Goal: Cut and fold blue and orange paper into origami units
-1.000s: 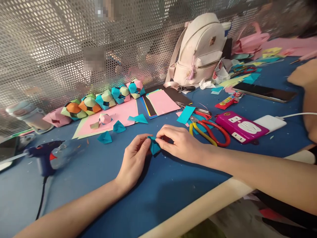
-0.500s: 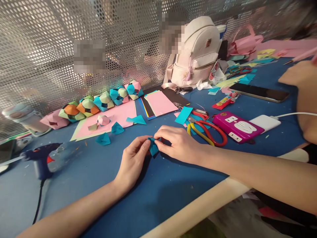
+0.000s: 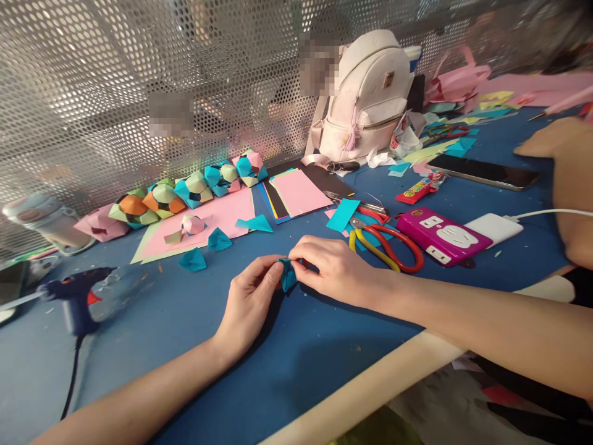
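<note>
Both my hands pinch one small folded teal paper piece [image 3: 287, 276] just above the blue table [image 3: 296, 352]. My left hand [image 3: 250, 303] grips its left side with thumb and fingers closed. My right hand [image 3: 331, 269] pinches its right side from above. Two more teal folded pieces [image 3: 193, 260] [image 3: 218, 239] lie to the left near a pink sheet [image 3: 227, 216]. A row of multicoloured paper balls [image 3: 189, 188] runs along the mesh wall behind.
Red-and-yellow scissors [image 3: 389, 244], a magenta power strip [image 3: 442, 235] and a white power bank [image 3: 493, 230] lie right of my hands. A blue glue gun [image 3: 76, 293] sits at left. A white backpack [image 3: 365, 99], a phone [image 3: 484, 171] and another person's arm [image 3: 569, 185] are at right.
My fingers have shifted slightly on the teal paper piece, pressing it tighter. The view moved a little; the other person's arm at right shifted.
</note>
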`<state>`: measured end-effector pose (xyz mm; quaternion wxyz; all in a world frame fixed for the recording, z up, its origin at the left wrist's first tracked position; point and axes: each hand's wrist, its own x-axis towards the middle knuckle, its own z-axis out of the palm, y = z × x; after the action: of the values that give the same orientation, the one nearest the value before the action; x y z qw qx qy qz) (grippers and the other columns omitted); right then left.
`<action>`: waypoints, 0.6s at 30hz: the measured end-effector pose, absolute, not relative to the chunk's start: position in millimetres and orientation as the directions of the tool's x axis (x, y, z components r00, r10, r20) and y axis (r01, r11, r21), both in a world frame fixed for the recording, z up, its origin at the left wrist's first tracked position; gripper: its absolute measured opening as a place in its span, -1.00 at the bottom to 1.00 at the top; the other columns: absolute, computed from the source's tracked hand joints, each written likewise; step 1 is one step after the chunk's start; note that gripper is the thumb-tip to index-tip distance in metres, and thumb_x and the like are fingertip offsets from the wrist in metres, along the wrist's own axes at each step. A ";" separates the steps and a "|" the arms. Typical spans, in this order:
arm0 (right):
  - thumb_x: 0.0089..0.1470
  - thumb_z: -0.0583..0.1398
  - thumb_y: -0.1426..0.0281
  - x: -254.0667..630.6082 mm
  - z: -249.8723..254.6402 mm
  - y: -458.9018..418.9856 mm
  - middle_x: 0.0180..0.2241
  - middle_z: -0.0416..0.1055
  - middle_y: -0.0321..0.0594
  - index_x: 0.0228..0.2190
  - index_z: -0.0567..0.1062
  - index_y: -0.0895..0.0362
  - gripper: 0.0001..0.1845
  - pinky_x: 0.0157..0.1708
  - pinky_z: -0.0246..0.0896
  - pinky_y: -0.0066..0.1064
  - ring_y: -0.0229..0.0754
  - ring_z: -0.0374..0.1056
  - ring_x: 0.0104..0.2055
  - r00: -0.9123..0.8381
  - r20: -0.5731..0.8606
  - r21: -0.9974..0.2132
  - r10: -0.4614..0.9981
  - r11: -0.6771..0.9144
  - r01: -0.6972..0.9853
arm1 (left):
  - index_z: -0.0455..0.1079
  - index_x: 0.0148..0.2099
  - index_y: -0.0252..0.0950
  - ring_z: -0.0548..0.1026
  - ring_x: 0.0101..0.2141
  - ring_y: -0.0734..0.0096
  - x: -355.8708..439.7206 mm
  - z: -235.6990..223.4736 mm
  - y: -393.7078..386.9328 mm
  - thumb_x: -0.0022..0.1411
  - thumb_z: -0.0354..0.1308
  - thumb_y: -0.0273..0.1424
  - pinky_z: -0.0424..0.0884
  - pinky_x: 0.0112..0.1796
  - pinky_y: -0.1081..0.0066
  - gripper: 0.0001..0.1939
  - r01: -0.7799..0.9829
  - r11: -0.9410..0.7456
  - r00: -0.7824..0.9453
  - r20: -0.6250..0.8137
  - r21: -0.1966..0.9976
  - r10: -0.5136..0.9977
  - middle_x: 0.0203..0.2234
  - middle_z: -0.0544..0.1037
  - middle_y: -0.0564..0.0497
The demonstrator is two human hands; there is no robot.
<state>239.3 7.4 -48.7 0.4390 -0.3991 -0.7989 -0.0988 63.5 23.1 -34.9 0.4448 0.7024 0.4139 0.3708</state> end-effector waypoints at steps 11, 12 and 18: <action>0.14 0.04 0.57 239.3 -46.7 5.2 -0.49 0.39 -0.23 -0.44 0.37 0.15 -0.82 -0.44 0.22 -0.48 -0.28 0.31 -0.47 -0.319 0.781 -0.158 0.537 0.664 0.731 | 0.56 -0.21 -0.28 0.39 -0.46 0.48 63.1 -31.9 21.8 0.18 0.17 -0.24 0.35 -0.39 0.51 -0.74 0.289 -0.309 0.357 0.197 0.906 0.913 -0.46 0.56 0.05; 0.15 0.04 0.57 239.4 -46.6 5.2 -0.49 0.39 -0.24 -0.45 0.36 0.15 -0.81 -0.44 0.22 -0.48 -0.29 0.30 -0.47 -0.318 0.780 -0.159 0.539 0.662 0.732 | 0.56 -0.21 -0.28 0.41 -0.44 0.47 63.1 -32.0 21.7 0.17 0.18 -0.25 0.36 -0.38 0.50 -0.75 0.287 -0.307 0.355 0.197 0.907 0.914 -0.44 0.57 0.05; 0.17 0.02 0.55 238.5 -47.5 3.9 -0.52 0.36 -0.26 -0.46 0.36 0.14 -0.79 -0.45 0.20 -0.48 -0.29 0.28 -0.48 -0.337 0.789 -0.118 0.513 0.666 0.737 | 0.58 -0.24 -0.27 0.47 -0.41 0.41 64.2 -31.7 19.8 0.13 0.22 -0.29 0.40 -0.36 0.48 -0.79 0.269 -0.328 0.337 0.230 0.906 0.913 -0.42 0.61 0.04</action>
<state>238.5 3.9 -47.5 0.4260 -0.3872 -0.8071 -0.1313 64.2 19.8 -31.7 0.4042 0.7109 0.4157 0.3980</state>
